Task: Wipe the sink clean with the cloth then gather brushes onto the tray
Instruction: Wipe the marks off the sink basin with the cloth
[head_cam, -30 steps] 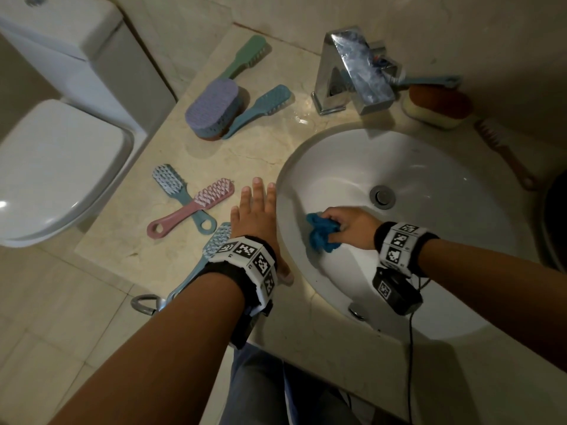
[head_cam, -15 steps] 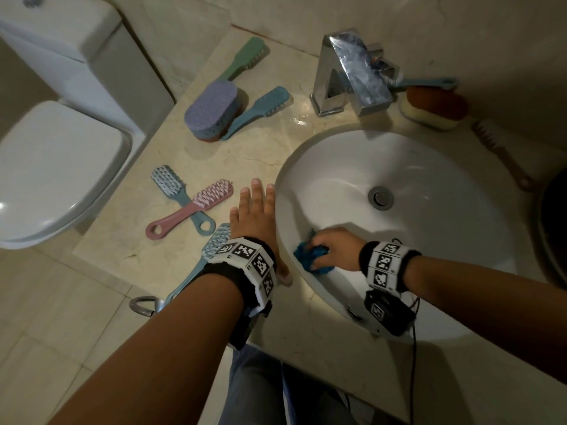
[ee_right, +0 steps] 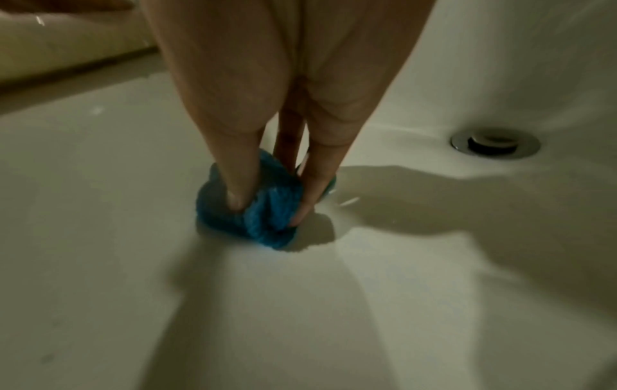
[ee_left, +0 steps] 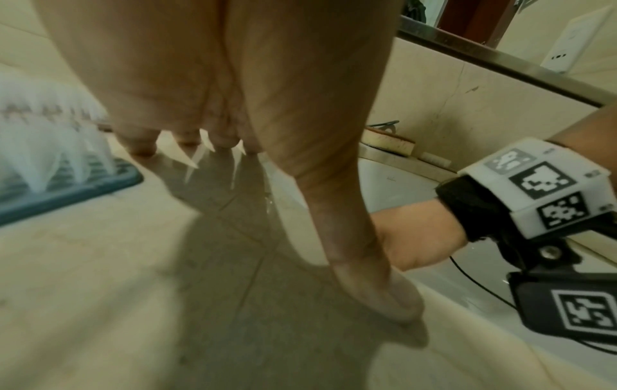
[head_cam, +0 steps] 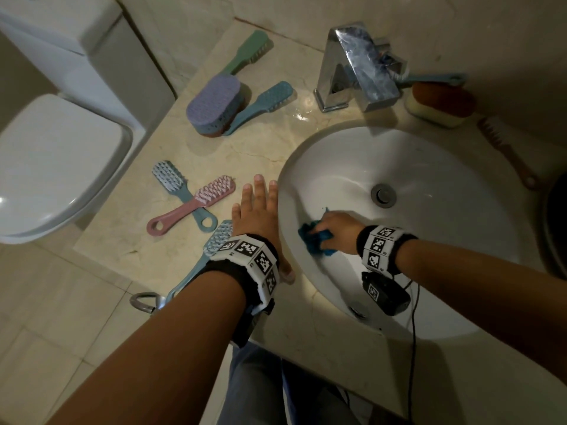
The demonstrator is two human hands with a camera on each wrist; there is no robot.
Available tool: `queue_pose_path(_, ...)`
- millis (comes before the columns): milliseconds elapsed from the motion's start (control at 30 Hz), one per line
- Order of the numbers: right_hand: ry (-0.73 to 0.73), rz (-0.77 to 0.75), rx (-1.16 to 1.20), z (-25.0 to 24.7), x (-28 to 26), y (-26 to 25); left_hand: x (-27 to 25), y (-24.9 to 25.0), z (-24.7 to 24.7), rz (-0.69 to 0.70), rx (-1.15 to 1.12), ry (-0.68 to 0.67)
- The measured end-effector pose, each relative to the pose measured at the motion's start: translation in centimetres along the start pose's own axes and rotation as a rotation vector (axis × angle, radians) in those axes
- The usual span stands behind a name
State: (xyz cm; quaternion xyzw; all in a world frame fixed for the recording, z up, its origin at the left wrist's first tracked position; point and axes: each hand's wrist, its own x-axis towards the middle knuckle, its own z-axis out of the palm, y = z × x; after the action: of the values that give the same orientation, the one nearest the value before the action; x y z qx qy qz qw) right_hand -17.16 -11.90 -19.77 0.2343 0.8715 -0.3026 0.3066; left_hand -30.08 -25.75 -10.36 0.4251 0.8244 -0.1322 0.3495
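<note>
The sink (head_cam: 429,167) is a white oval basin set into a beige counter, with a chrome drain (head_cam: 383,194) at its centre. The cloth (head_cam: 313,240) is blue, bunched into a wad, and lies against the left inner wall of the basin. Brushes lie on the counter left of the sink: a pink brush (head_cam: 196,204) crosses a blue brush (head_cam: 181,191); a green brush (head_cam: 248,53) and a teal brush (head_cam: 264,102) lie farther back.
</note>
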Motion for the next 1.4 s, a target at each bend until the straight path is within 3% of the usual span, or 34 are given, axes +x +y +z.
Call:
queue_pose_path(167, -0.107, -0.085, -0.001, 0.6, -1.9, 1.3, -0.1, -0.1, -0.1, 0.003, -0.024, -0.009)
queue_pose_path(267, -0.133, -0.021, 0.104, -0.5, -4.3, 2.5, -0.1, -0.1, -0.1, 0.002, -0.020, -0.005)
queue_pose_path(400, -0.423, 0.036, 0.121, -1.6, -8.6, 4.1, -0.1, -0.1, -0.1, 0.000, -0.021, -0.001)
queue_pose_path(500, -0.523, 0.037, 0.245, -1.4, -11.0, 4.1, -0.1, -0.1, -0.1, -0.002, -0.028, 0.005)
queue_pose_path(667, -0.547, 0.040, 0.422, -0.7, -12.3, 3.0, -0.2, -0.1, 0.0, -0.003, -0.022, 0.011)
queue_pose_path(833, -0.480, -0.009, 0.269, 0.5, -12.5, 2.2, -0.1, 0.0, -0.1, -0.007, -0.015, 0.014)
queue_pose_path(1100, -0.498, 0.055, 0.029, 0.0, -12.5, 4.2, -0.1, -0.1, 0.0, -0.002, -0.024, 0.017)
queue_pose_path(1267, -0.448, 0.092, 0.373, -1.0, -13.3, 4.0, -0.1, -0.1, 0.0, -0.001, -0.014, 0.020)
queue_pose_path(1400, -0.469, 0.020, 0.374, 0.6, -13.5, 3.0, -0.1, -0.1, 0.1, 0.003, -0.009, 0.026)
